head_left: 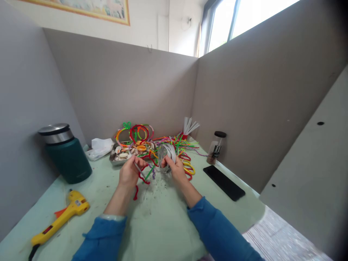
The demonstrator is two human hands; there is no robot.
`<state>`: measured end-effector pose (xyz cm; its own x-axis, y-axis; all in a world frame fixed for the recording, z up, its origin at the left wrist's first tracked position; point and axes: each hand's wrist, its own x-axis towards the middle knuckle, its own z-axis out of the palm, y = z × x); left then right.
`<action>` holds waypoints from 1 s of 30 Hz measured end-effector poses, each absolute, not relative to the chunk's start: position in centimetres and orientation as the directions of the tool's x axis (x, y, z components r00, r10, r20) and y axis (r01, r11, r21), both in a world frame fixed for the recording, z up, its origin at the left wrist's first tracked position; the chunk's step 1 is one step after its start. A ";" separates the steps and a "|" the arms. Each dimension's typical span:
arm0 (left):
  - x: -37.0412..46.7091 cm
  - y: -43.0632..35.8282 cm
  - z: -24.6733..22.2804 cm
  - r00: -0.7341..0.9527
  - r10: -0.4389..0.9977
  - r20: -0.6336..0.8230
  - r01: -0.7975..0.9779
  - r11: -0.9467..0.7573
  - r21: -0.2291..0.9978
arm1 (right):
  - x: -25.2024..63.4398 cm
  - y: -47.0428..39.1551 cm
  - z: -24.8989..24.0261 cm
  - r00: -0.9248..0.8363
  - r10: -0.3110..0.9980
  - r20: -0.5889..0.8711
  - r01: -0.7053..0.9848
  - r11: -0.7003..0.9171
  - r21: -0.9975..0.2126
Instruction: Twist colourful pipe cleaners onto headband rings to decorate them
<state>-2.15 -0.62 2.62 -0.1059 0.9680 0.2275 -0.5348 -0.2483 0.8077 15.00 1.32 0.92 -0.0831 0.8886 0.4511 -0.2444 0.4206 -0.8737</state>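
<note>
Head view. Two bare hands over the counter (160, 224), blue sleeves on both arms. In right hand (177, 169): coil (172, 150) of silvery grey, held upright just above counter, in front of the heap of fuzzy stems (178, 140). Right fingers pinching lower near edge of coil, thumb outside, fingertips partly inside the ring. In left hand (129, 174): thin grey strand (140, 170), slanting down toward the middle. Left fingers pressed together on its upper end. Cannot tell whether joined to coil.

Handling, by judgement: coil light, springy, not fragile; likely to loosen or spill turns if gripped by outer layer alone. Best taken across full thickness of rim, thumb against fingers. Strand probably light and bendable; best pinched near an end.

Count: one coil, one strand in hand. One bottle (69, 157), teal, far left. One glue gun (61, 217), yellow, near left. One tray (115, 164), metal, holding shells (123, 155), too many to count. At least three hoops (131, 135) above tray, overlapping. One crumpled white bag (100, 148) beside tray. Stems past counting. At least four loops (190, 167), red and yellow, right of coil. One bunch of white sticks (188, 127), number unclear. One jar (216, 149), black-lidded. One flat black slab (224, 182), near jar. One short red scrap (136, 193) below left hand.
</note>
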 end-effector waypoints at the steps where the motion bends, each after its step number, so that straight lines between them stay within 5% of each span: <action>1: -2.3 -0.7 2.8 -0.088 0.972 0.217 -0.565 -0.228 0.793 | 15.2 1.3 1.1 -0.088 0.885 0.457 -0.256 0.423 -0.869; 5: -2.2 -1.0 2.7 -0.046 0.975 0.219 -0.488 -0.213 0.846 | 15.9 1.6 1.1 -0.111 0.895 0.433 -0.296 0.386 -0.874; 11: -0.5 -0.8 0.7 0.096 0.989 0.117 0.058 -0.122 0.991 | 16.8 2.5 1.0 0.027 0.899 0.437 -0.396 0.411 -0.821; 14: 0.2 -0.7 -0.8 0.111 0.964 0.241 0.440 -0.265 0.858 | 17.7 2.5 1.7 0.070 0.891 0.449 -0.328 0.446 -0.833; 17: 0.5 -0.8 -1.9 0.104 0.947 0.304 0.637 -0.298 0.711 | 19.4 2.5 2.9 0.211 0.848 0.486 -0.245 0.528 -0.813; 22: 0.6 -0.8 -2.3 0.139 0.958 0.252 0.732 -0.271 0.625 | 23.6 3.6 3.8 0.353 0.736 0.577 -0.078 0.638 -0.766; 26: 0.5 -0.6 -2.4 0.150 0.959 0.240 0.749 -0.269 0.606 | 25.7 5.2 2.3 0.303 0.784 0.541 0.005 0.567 -0.824; 30: 0.4 -0.2 -2.3 0.110 0.957 0.270 0.722 -0.264 0.639 | 25.5 5.3 1.3 0.321 0.843 0.430 -0.189 0.502 -0.844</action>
<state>0.35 -0.15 -2.32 0.1101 0.9565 0.2700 0.7224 -0.2636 0.6392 25.45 5.31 1.35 0.3213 0.8435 0.4305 -0.1887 0.5025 -0.8438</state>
